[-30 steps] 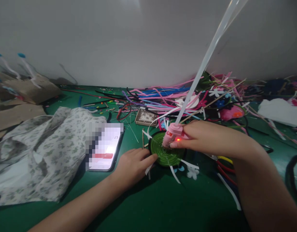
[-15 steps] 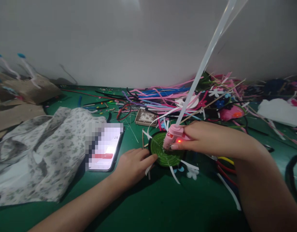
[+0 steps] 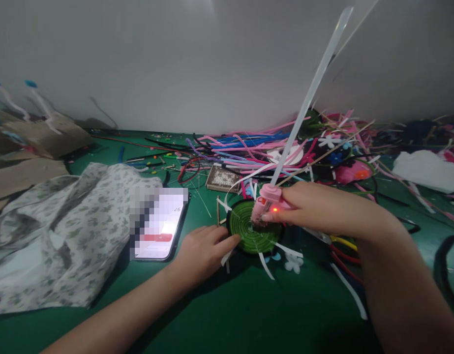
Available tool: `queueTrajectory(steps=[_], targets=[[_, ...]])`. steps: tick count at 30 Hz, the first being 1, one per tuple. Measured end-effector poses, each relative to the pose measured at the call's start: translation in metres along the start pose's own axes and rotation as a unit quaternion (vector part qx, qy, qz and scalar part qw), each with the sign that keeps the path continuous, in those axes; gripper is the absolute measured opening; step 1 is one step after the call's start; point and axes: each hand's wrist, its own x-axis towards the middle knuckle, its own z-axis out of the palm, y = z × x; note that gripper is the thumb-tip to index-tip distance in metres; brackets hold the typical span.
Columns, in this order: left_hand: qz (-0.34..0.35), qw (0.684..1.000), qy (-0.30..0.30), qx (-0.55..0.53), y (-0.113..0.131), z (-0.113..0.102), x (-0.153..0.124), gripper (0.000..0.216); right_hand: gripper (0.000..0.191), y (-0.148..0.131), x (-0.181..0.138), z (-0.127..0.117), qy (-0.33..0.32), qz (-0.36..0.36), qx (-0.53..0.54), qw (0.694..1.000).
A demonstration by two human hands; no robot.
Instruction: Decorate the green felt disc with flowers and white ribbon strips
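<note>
Glue stick (image 3: 311, 98): top end now lower, fully in view.
Pink glue gun (image 3: 269, 199): over coil disc (image 3: 241, 231), your R hand (image 3: 296, 204) wrapped round it; prob. light, hard; grip body, front prob. hot.
Coil disc: on table (image 3: 212, 314), prob. light, bendy; hold by rim.
L hand (image 3: 204, 248): thumb over L rim, can't tell if pinching.
Table: green, strewn w/ stems (image 3: 245, 142).
Wall (image 3: 156, 64): grey, behind.

your one camera sits on your head — above and behind the grip of your right hand (image 3: 300, 204), looking forward and down at it from near — and takes in the wall (image 3: 156, 64) beyond that grip.
</note>
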Motion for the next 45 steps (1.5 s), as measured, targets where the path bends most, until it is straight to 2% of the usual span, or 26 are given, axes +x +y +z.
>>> queueTrajectory(steps=[6, 8, 12, 16, 20, 27, 31, 39, 45], targets=[[0.007, 1.000, 0.001, -0.005, -0.001, 0.001, -0.003, 0.017, 0.032, 0.011, -0.015, 0.014, 0.025, -0.048, 0.051, 0.997], [0.021, 1.000, -0.002, -0.007, -0.001, 0.002, -0.004, 0.017, 0.033, 0.016, -0.023, 0.026, 0.052, -0.029, 0.063, 0.996], [0.055, 0.998, -0.012, 0.012, -0.001, 0.002, -0.004, 0.018, 0.038, 0.022, -0.040, 0.061, 0.120, 0.069, 0.093, 0.986], [0.067, 0.997, -0.001, 0.025, 0.000, 0.004, -0.003, 0.018, 0.034, 0.021, -0.051, 0.096, 0.175, 0.067, 0.188, 0.964], [0.065, 0.998, 0.010, 0.021, 0.001, 0.004, -0.002, 0.016, 0.036, 0.019, -0.054, 0.115, 0.233, 0.072, 0.237, 0.940], [0.067, 0.998, 0.013, 0.017, 0.003, 0.000, 0.000, 0.018, 0.034, 0.018, -0.055, 0.119, 0.257, 0.082, 0.188, 0.944], [0.066, 0.998, 0.006, 0.017, 0.004, 0.000, 0.000, 0.016, 0.035, 0.015, -0.058, 0.118, 0.255, 0.094, 0.196, 0.942], [0.064, 0.998, -0.002, 0.020, 0.003, 0.002, -0.003, 0.015, 0.034, 0.016, -0.057, 0.121, 0.252, 0.062, 0.191, 0.947], [0.059, 0.998, -0.009, 0.015, 0.002, 0.002, -0.002, 0.016, 0.032, 0.022, -0.055, 0.125, 0.264, 0.067, 0.150, 0.950]])
